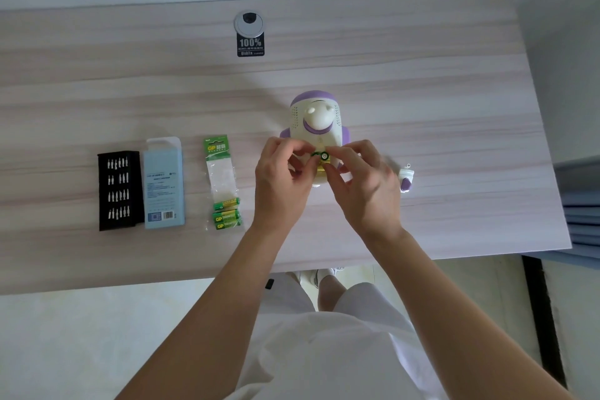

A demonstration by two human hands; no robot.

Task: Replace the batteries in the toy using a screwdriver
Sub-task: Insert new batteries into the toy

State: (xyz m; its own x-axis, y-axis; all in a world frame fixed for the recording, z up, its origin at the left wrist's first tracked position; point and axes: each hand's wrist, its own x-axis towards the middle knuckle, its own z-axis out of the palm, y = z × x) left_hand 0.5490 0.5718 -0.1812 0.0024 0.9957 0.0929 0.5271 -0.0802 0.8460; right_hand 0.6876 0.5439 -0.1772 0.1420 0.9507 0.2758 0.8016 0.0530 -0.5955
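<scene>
A white and purple toy [315, 120] lies on the wooden table [422, 91], its near end covered by my hands. Between them stand green and yellow batteries [324, 157], seen end-on above the toy. My left hand [282, 182] pinches one battery with thumb and forefinger. My right hand [363, 182] pinches the other from the right side. An opened GP battery pack [223, 185] with three green batteries at its near end lies to the left. No screwdriver handle is visible.
A black tray of screwdriver bits [119, 191] and a pale blue box [164, 183] lie at the left. A small white and purple part [406, 178] sits right of my right hand. A cable grommet [249, 24] with a black label is at the back.
</scene>
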